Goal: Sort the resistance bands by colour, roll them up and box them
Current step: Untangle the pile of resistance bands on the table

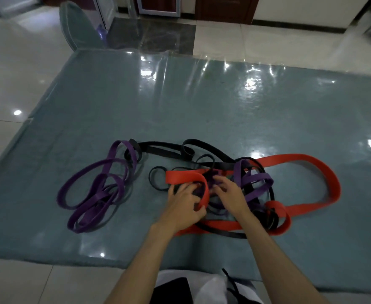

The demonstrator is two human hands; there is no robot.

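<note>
One glossy teal table (202, 110) — tiled floor (15, 88)

My one camera sits on the head, looking forward and down, close above the table (202, 110), far edge at 12 o'clock.

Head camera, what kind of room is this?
Probably a home or dining room: glossy tiled floor, a table under a clear plastic cover, a padded chair at its far side. Both hands work in tangled bands.

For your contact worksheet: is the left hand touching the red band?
Touching. The head view shows the left hand's fingers curled around the red band.
</note>
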